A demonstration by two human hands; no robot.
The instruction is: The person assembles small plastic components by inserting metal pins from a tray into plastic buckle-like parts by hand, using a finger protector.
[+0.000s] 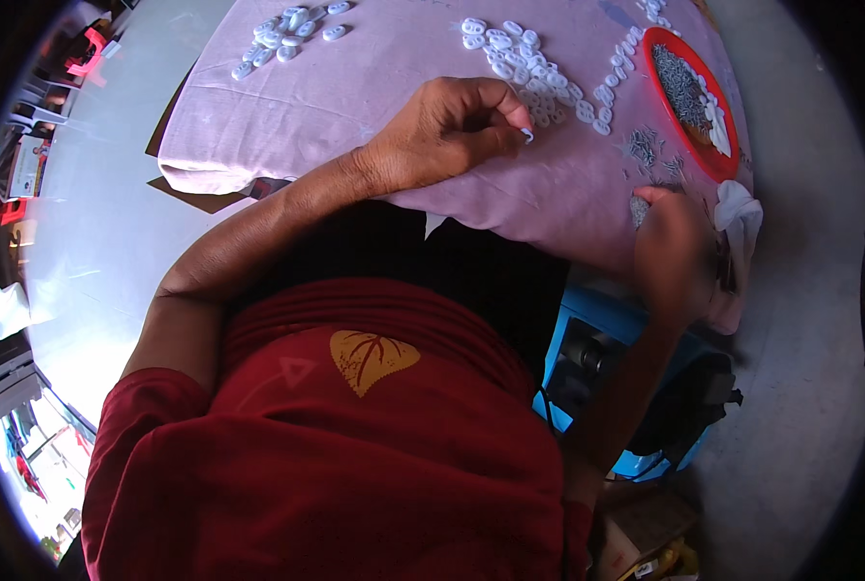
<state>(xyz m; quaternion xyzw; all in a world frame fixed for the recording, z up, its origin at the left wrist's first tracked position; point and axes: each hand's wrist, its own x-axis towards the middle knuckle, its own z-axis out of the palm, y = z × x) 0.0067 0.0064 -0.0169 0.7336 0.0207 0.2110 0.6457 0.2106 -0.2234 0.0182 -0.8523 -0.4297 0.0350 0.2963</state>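
Observation:
My left hand [449, 134] is closed over the pink-lilac cloth, thumb and forefinger pinching a small white piece [527, 136] that mostly hides between the fingertips. Just beyond it lies a heap of white oval plastic pieces [525, 66], several with two holes. My right hand [677, 247] is at the right edge of the cloth, smeared by motion. Its fingertips are near a grey speckled patch [638, 209], and whether they grip anything does not show. Close above that hand lies a loose scatter of small grey screws [648, 147].
A red oval tray [653, 41] at the right holds many grey screws and some white pieces. Another group of white ovals [276, 41] lies far left on the cloth [374, 44]. A white crumpled bag [738, 215] hangs at the right edge, above a blue crate [576, 308].

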